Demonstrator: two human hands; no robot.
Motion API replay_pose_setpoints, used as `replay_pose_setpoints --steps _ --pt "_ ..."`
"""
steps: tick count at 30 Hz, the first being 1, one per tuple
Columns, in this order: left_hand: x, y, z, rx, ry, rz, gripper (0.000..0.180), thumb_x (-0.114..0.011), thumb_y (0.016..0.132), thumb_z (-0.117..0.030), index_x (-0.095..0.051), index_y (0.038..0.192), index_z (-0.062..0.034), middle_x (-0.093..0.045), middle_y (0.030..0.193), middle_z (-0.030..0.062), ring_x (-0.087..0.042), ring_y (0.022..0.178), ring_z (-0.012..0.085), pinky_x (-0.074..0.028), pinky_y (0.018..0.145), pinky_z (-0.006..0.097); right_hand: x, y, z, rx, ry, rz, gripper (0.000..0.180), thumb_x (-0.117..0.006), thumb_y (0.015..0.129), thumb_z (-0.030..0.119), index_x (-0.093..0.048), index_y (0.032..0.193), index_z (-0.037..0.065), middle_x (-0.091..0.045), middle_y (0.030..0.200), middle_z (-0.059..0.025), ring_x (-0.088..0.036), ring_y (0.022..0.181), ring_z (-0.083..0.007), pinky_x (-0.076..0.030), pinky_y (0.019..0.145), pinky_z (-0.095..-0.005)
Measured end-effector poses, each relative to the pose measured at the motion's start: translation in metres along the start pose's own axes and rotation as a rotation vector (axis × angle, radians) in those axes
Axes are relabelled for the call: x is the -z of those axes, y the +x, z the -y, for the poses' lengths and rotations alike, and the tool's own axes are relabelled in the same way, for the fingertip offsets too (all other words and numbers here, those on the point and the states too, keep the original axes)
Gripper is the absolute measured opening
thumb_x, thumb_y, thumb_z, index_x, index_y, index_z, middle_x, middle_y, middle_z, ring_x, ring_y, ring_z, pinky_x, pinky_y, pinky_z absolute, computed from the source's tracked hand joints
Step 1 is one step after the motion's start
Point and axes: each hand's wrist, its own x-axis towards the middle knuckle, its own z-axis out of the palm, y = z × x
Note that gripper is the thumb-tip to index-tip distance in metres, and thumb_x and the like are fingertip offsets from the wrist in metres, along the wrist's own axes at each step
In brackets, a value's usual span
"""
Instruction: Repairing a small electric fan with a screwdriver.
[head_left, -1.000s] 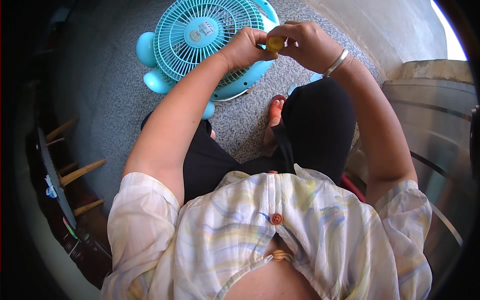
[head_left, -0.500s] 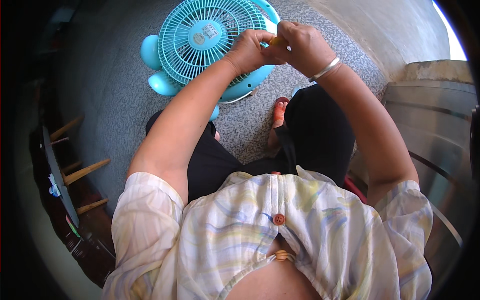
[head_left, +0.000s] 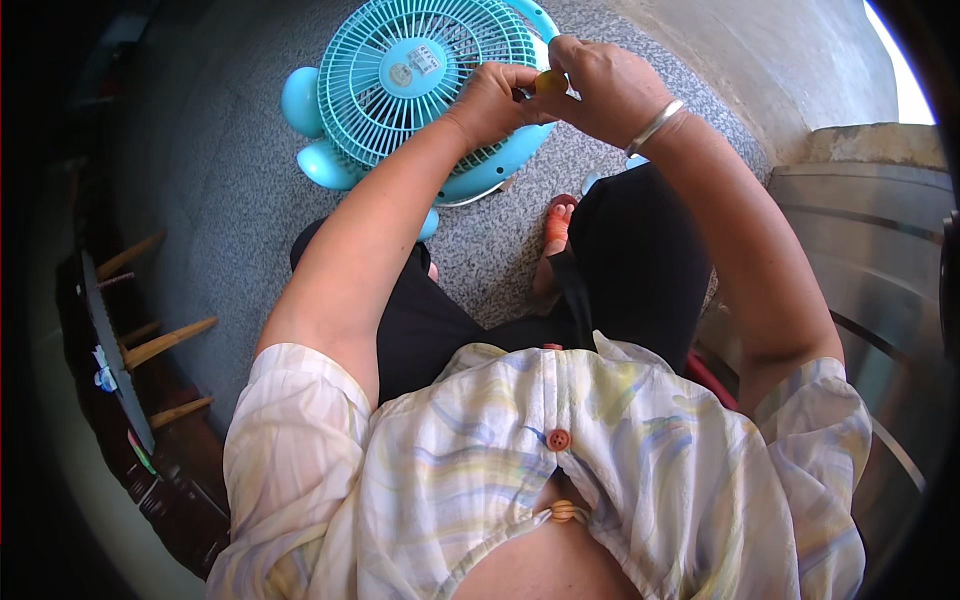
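Observation:
A turquoise fan (head_left: 408,68) with a round slatted grille lies on the speckled floor in front of me. Above its right edge my hands meet. My right hand (head_left: 612,90), with a silver bangle at the wrist, is closed around a yellow handle (head_left: 550,83); the tool's other end is hidden, so its kind is unclear. My left hand (head_left: 490,103) is pinched right beside that handle, over the fan's rim. Something small and dark shows at its fingertips, too covered to name.
Small light-blue pieces (head_left: 590,182) lie on the floor by my right foot (head_left: 557,225). A grey wall (head_left: 800,60) and a metal-looking panel (head_left: 860,240) stand to the right. At the left is a wooden-legged stool or table (head_left: 172,343) on its side.
My right hand has shifted and turned slightly, baring more of the yellow handle. The left hand stays at almost the same spot. The fan looks unmoved.

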Motion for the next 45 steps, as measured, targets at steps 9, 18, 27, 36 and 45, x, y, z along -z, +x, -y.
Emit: replay_pose_setpoints --steps 9,18,27,36,45 --pt "-0.001 0.001 0.002 0.080 0.023 0.061 0.016 -0.075 0.073 -0.010 -0.067 0.086 -0.0045 -0.063 0.073 -0.0026 -0.054 0.067 0.0037 -0.047 0.064 0.023 -0.007 -0.002 0.002 -0.066 -0.066 0.045 0.031 -0.067 0.077 0.033 -0.059 0.089 0.005 -0.064 0.073 -0.0148 -0.065 0.072 -0.0311 -0.052 0.063 -0.0381" --pt "0.002 0.001 0.010 -0.008 0.030 0.056 0.029 -0.079 0.068 -0.019 -0.069 0.092 -0.0065 -0.066 0.077 0.0006 -0.053 0.066 0.0065 -0.047 0.064 0.024 0.001 0.001 0.000 -0.022 -0.107 0.071 0.030 -0.068 0.075 0.034 -0.062 0.088 0.007 -0.065 0.073 -0.0136 -0.066 0.070 -0.0271 -0.053 0.062 -0.0373" --pt "0.002 0.001 0.006 0.016 0.051 0.033 0.027 -0.077 0.069 -0.018 -0.070 0.093 -0.0063 -0.065 0.076 -0.0012 -0.047 0.060 0.0046 -0.045 0.058 0.023 -0.007 -0.001 -0.007 0.085 -0.027 0.021 0.029 -0.068 0.076 0.033 -0.061 0.088 0.008 -0.064 0.071 -0.0114 -0.066 0.068 -0.0279 -0.053 0.060 -0.0377" --pt "0.000 0.003 0.007 -0.028 0.068 0.042 0.025 -0.077 0.068 -0.018 -0.070 0.090 -0.0075 -0.064 0.074 -0.0012 -0.047 0.059 0.0054 -0.044 0.057 0.023 0.002 -0.001 -0.011 0.162 -0.065 0.080 0.031 -0.069 0.076 0.033 -0.060 0.090 0.006 -0.065 0.074 -0.0132 -0.066 0.070 -0.0290 -0.053 0.062 -0.0367" --pt "0.001 0.000 -0.002 -0.016 0.078 0.071 0.022 -0.076 0.071 -0.009 -0.068 0.092 -0.0070 -0.061 0.079 -0.0048 -0.052 0.068 0.0026 -0.045 0.063 0.020 -0.003 -0.002 -0.018 0.195 0.008 0.070 0.027 -0.066 0.079 0.030 -0.060 0.087 0.005 -0.065 0.074 -0.0140 -0.066 0.071 -0.0294 -0.053 0.062 -0.0365"
